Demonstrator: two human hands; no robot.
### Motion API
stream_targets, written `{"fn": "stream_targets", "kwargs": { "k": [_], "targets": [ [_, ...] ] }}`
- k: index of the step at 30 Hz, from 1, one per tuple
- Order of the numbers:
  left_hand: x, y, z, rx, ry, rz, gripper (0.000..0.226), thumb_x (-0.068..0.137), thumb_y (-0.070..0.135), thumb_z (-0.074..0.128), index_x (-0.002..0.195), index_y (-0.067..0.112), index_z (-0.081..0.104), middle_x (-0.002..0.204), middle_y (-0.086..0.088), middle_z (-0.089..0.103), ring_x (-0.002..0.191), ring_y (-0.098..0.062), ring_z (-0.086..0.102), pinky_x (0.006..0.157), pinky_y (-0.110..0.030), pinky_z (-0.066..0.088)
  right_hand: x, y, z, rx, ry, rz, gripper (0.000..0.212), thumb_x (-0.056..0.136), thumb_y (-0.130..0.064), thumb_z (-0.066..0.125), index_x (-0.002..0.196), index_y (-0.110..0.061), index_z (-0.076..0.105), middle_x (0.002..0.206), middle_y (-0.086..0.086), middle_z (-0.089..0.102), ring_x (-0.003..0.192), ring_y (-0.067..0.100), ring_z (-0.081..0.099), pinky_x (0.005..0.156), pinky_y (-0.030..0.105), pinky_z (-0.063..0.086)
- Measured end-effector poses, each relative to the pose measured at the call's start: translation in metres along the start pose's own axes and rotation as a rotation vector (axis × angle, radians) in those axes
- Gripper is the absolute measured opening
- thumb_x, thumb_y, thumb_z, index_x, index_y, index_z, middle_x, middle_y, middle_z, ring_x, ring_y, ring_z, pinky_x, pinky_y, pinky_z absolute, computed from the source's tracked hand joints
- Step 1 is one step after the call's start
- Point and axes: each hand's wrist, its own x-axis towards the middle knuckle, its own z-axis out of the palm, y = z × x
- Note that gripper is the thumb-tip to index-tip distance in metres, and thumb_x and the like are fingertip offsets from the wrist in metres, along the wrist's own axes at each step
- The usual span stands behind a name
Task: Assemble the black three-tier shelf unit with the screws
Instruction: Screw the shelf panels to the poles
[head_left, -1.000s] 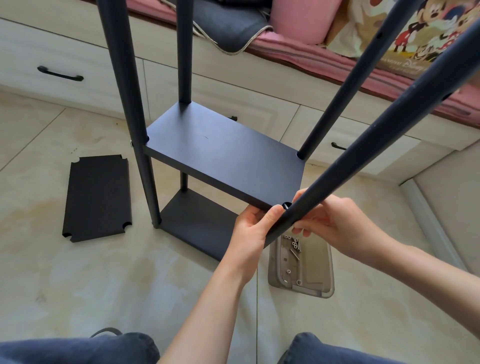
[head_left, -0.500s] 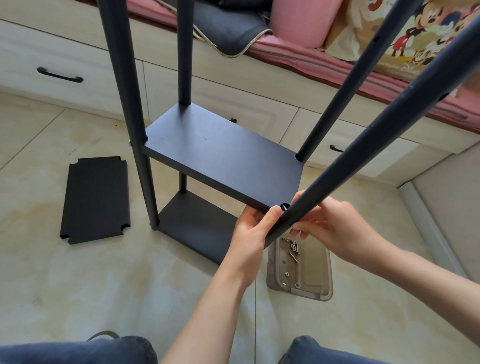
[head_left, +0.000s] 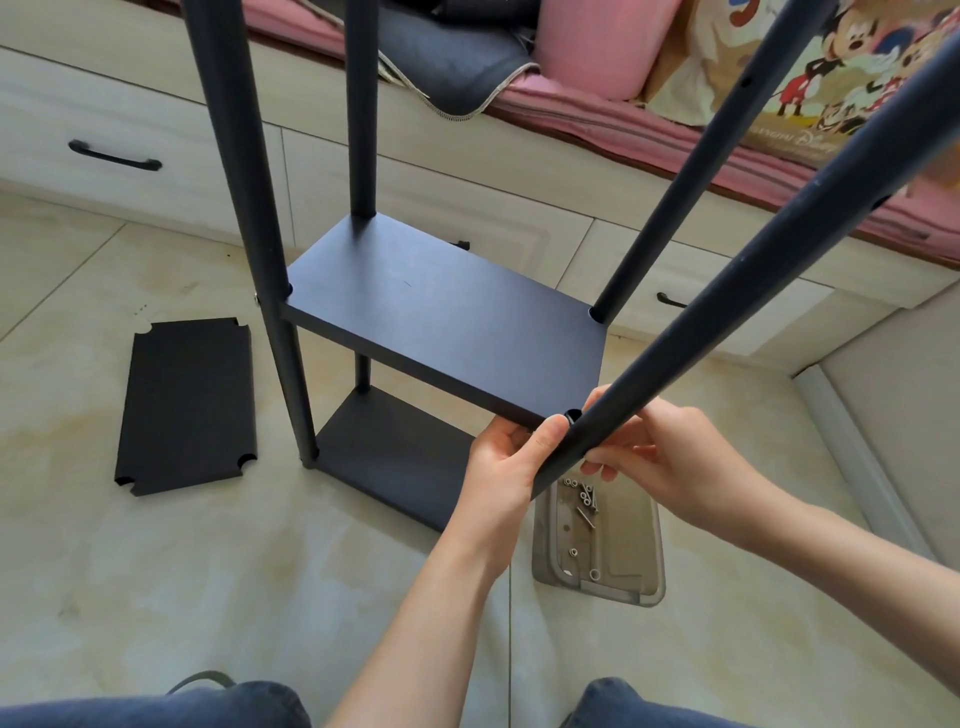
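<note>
Shelf unit (head_left: 441, 322): matte black, two boards fitted on four round poles, standing on the floor (head_left: 208, 597). Left hand (head_left: 511, 462) fingers grip the middle board's near corner; right hand (head_left: 657, 457) fingers close around the adjacent pole (head_left: 727, 291). Third board (head_left: 187, 405) lies flat, far left of the fingers

Left hand (head_left: 511, 457) and right hand (head_left: 660, 457) — both curled, nearly touching.

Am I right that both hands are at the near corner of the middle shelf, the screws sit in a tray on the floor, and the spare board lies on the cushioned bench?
Not quite. The head view shows the spare board flat on the floor, left of the shelf unit. The left hand and right hand are at the middle shelf corner; screws are in the tray.
</note>
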Motion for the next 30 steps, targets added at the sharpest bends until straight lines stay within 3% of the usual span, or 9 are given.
{"fn": "stream_targets", "kwargs": {
  "k": [6,12,16,18,22,24,26,28,30],
  "targets": [
    [-0.003,-0.002,0.004,0.027,-0.001,0.025,0.015,0.093,0.039,0.066,0.100,0.028,0.073,0.093,0.001,0.076,0.092,-0.012,0.071,0.079,-0.014,0.050,0.002,0.001,0.002,-0.007,0.029,0.008,0.027,0.088,-0.004,0.071,0.106,-0.019,0.057,0.076,-0.010,0.073,0.064,0.011,0.070,0.068,0.029,0.057],
    [-0.003,-0.005,0.004,0.024,-0.015,0.047,0.019,0.093,0.041,0.065,0.110,0.033,0.068,0.107,0.005,0.075,0.108,-0.011,0.068,0.087,-0.018,0.051,0.003,-0.002,-0.001,0.034,0.031,0.020,0.029,0.086,-0.002,0.071,0.108,-0.015,0.058,0.077,-0.005,0.073,0.067,0.009,0.071,0.066,0.017,0.054],
    [-0.004,-0.006,0.005,-0.005,0.036,0.015,0.024,0.092,0.051,0.058,0.104,0.033,0.069,0.102,0.012,0.074,0.104,-0.005,0.067,0.086,-0.016,0.049,0.005,0.001,-0.001,-0.138,0.033,-0.016,0.028,0.086,-0.014,0.074,0.109,-0.018,0.060,0.081,-0.005,0.065,0.072,0.015,0.063,0.072,0.032,0.054],
    [-0.005,-0.006,0.006,-0.029,0.076,-0.019,0.032,0.092,0.057,0.052,0.103,0.033,0.069,0.102,0.008,0.074,0.105,-0.009,0.068,0.091,-0.021,0.048,0.007,0.002,-0.001,-0.177,0.038,-0.046,0.027,0.085,-0.019,0.075,0.107,-0.023,0.059,0.085,-0.003,0.059,0.073,0.016,0.055,0.069,0.035,0.052],
    [-0.007,-0.005,0.005,-0.007,0.102,-0.028,0.032,0.092,0.064,0.051,0.101,0.041,0.071,0.105,0.005,0.074,0.106,-0.011,0.067,0.096,-0.027,0.047,0.009,0.001,0.004,-0.163,0.058,-0.101,0.048,0.082,-0.017,0.077,0.118,-0.037,0.053,0.108,-0.017,0.052,0.087,-0.001,0.051,0.069,0.018,0.051],
    [-0.009,-0.004,0.004,-0.001,0.106,-0.024,0.037,0.091,0.062,0.051,0.110,0.035,0.069,0.108,0.005,0.074,0.108,-0.011,0.067,0.095,-0.026,0.048,0.013,0.001,0.005,-0.141,0.014,-0.052,0.059,0.082,-0.015,0.078,0.128,-0.039,0.050,0.117,-0.011,0.054,0.094,-0.003,0.054,0.080,0.015,0.050],
    [-0.011,-0.001,0.003,0.017,0.108,-0.033,0.040,0.094,0.055,0.052,0.120,0.029,0.066,0.112,0.007,0.074,0.110,-0.009,0.067,0.096,-0.023,0.049,0.016,0.001,0.005,-0.053,-0.066,0.020,0.063,0.084,-0.013,0.076,0.131,-0.043,0.046,0.125,-0.001,0.059,0.103,0.008,0.062,0.091,0.025,0.052],
    [-0.013,0.004,0.004,0.061,0.113,-0.037,0.030,0.101,0.044,0.052,0.121,0.025,0.065,0.110,0.010,0.074,0.107,-0.005,0.067,0.090,-0.017,0.051,0.017,0.000,0.003,0.037,-0.098,0.065,0.060,0.086,-0.011,0.073,0.130,-0.043,0.048,0.129,0.000,0.061,0.107,0.013,0.065,0.094,0.032,0.053],
    [-0.015,0.010,0.005,0.114,0.152,-0.053,0.021,0.102,0.036,0.055,0.114,0.023,0.065,0.100,0.012,0.076,0.097,-0.002,0.069,0.077,-0.012,0.050,0.017,-0.001,0.002,0.111,-0.089,0.089,0.055,0.085,-0.009,0.074,0.128,-0.038,0.055,0.124,-0.004,0.067,0.103,0.011,0.068,0.093,0.030,0.054]
  ]
}}
